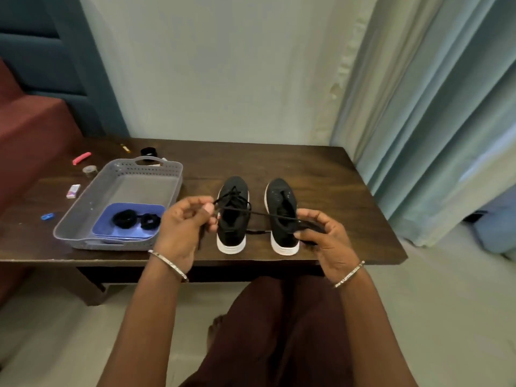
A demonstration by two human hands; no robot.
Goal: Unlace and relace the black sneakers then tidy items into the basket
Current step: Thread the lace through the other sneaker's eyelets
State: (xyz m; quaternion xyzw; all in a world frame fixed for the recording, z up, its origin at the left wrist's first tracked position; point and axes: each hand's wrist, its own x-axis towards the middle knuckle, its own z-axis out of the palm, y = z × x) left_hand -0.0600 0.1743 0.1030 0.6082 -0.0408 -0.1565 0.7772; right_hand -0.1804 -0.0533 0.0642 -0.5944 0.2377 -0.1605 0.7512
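Note:
Two black sneakers with white soles stand side by side on the dark wooden table [321, 174], toes pointing away from me. The left sneaker [233, 216] is laced; the right sneaker [282, 216] shows no lace in its eyelets. A black shoelace [262, 215] stretches across in front of both shoes. My left hand [184, 227] pinches one end of it beside the left sneaker. My right hand [324, 236] grips the bunched other end next to the right sneaker. The grey plastic basket [134, 169] sits to the left, holding a blue tray [131, 233] with black hair ties.
Small items lie on the table's left part: a pink clip [81, 158], a tape roll [90, 170], a white eraser [73, 191], a blue clip [47, 217], a black lid [148, 152] and a small yellow tube [124, 148]. Curtains hang at right, a maroon seat at left.

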